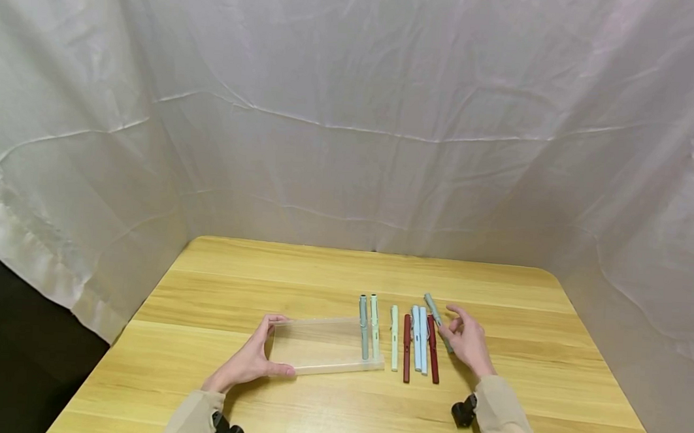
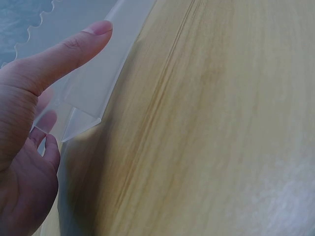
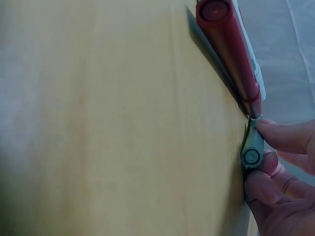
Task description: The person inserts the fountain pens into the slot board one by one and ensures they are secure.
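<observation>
My left hand (image 1: pixel 251 360) grips the left end of a clear plastic tray (image 1: pixel 316 346), its thumb on the near side wall and the other fingers round the far corner. Notches show along one edge of the tray in the left wrist view. At its right end lie a grey-green pen (image 1: pixel 364 332) and a mint pen (image 1: pixel 374 332), side by side. My right hand (image 1: pixel 468 344) pinches a second grey-green pen (image 3: pixel 252 147) between thumb and fingers; this pen slants on the table at the right end of the loose row, beside a dark red pen (image 1: pixel 433 352).
Between tray and right hand lie a light green pen (image 1: pixel 394 340), another dark red pen (image 1: pixel 406 354) and two light blue pens (image 1: pixel 419 341), roughly parallel. They rest on a wooden table (image 1: pixel 337 412). Pale curtains (image 1: pixel 351 145) enclose its back and sides.
</observation>
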### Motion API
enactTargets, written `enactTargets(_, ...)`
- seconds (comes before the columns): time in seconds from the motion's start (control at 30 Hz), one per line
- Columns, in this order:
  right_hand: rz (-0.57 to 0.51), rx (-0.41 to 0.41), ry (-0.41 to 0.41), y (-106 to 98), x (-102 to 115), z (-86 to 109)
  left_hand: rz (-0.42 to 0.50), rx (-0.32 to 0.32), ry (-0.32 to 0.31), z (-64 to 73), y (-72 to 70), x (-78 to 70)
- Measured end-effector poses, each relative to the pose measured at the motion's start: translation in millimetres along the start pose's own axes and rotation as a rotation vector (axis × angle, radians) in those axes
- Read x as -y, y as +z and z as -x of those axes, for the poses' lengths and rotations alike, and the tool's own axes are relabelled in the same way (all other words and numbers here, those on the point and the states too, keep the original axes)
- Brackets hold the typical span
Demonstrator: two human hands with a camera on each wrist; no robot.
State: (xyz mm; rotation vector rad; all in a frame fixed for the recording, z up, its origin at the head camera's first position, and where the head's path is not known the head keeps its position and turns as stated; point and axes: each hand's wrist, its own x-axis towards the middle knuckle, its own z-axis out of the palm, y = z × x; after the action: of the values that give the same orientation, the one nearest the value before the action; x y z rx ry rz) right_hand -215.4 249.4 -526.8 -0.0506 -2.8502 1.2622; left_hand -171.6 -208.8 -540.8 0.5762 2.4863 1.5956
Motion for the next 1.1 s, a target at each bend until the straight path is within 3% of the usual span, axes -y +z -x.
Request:
enactTargets(0.23,0.024,0.044,-0.010,-3.2,-0.6,1.3,0.000,0.000,-0.009,0.5,0.5,-1.6)
enactTargets(0.57,-0.041,0.161,0.013,-12.5,0.8,14.4,0.011,0.005,-0.001,0.9,-0.4,-2.0)
enactTargets(0.87,0.049,0.129,-0.021,-12.6,0.3,4.3,0.007,0.004,-0.004,1.4,-0.5,-2.7)
enactTargets(1.1,0.100,0.150,-0.043,-10.6,-2.7,-5.9,0.003,0.001,-0.008,1.5,0.0,-2.4)
